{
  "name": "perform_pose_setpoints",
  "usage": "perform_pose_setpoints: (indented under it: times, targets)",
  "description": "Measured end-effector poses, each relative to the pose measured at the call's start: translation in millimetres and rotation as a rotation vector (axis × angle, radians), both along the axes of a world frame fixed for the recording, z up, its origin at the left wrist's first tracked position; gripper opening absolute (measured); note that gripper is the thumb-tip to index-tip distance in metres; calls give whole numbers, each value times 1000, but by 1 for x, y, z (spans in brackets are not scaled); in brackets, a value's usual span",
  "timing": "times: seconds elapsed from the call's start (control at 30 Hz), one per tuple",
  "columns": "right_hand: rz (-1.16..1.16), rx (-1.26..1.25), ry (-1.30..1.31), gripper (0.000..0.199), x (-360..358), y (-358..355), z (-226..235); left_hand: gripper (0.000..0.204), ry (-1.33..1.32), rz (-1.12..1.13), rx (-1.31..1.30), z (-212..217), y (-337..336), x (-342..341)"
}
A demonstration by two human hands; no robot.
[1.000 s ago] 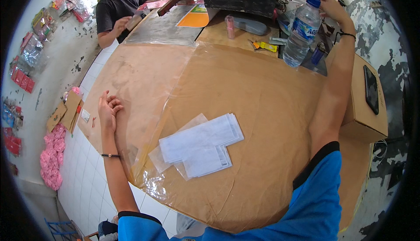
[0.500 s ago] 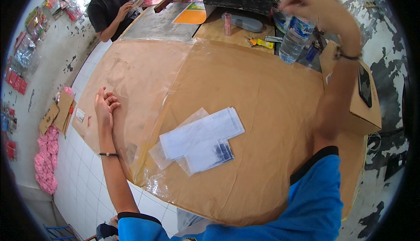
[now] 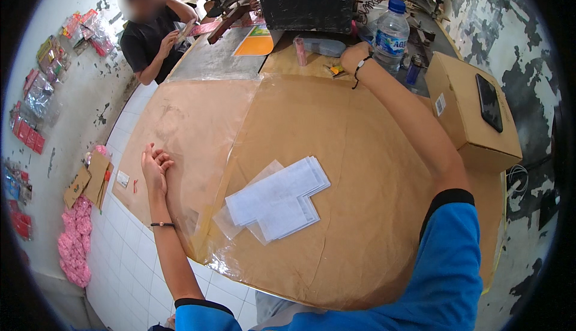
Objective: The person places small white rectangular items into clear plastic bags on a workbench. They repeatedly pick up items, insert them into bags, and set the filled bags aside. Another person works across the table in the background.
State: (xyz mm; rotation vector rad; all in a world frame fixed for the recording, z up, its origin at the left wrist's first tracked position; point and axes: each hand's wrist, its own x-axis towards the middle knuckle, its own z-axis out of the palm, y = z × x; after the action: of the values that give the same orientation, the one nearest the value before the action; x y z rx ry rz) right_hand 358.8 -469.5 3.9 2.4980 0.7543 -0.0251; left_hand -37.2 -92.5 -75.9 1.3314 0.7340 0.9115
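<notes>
My left hand (image 3: pixel 157 169) rests palm up on the left part of the brown-covered table (image 3: pixel 288 124). Its fingers are loosely bent and apart, with nothing in them. At the far side, my right hand (image 3: pixel 355 57) is beside small yellow packets (image 3: pixel 336 70) and just left of a clear water bottle (image 3: pixel 390 37) with a blue cap. Its fingers point away and are mostly hidden, so any hold does not show. Between my arms lies a fanned stack of white paper pieces (image 3: pixel 279 193), with translucent sheets (image 3: pixel 231 223) sticking out beneath.
A cardboard box (image 3: pixel 462 109) with a black phone (image 3: pixel 489 103) on top stands at the right edge. Behind my right hand are a grey case (image 3: pixel 324 46), a pink tube (image 3: pixel 300 52) and a large black box (image 3: pixel 303 1). Another person (image 3: pixel 147 43) stands far left.
My right hand has come down from above the bottle to the tabletop left of it. My left hand stays where it was on the table. The view has shifted slightly.
</notes>
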Motion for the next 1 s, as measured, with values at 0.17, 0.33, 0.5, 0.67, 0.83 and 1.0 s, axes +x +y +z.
perform_pose_setpoints:
  times: [0.17, 0.33, 0.5, 0.67, 0.83, 1.0]
  targets:
    - [145, 291, -17, 29, -5, -7, 11, 47, -20, -7, 5, -3, 2, 0]
    - [457, 660, -309, 21, -60, -23, 44, 45, -14, 1, 15, -2, -2, 0]
    - [767, 1365, -589, 24, -41, -90, 135, 45, -8, 1, 26, -1, 1, -3]
    - [-18, 1174, -322, 23, 64, -165, 156, 45, -12, -18, 25, -2, -2, -4]
    - [22, 1116, 30, 13, 133, -150, 99, 44, 23, 4, 59, 0, 1, -6]
    - [132, 919, -363, 17, 147, -135, 77, 43, 21, -16, 47, -3, -2, 3]
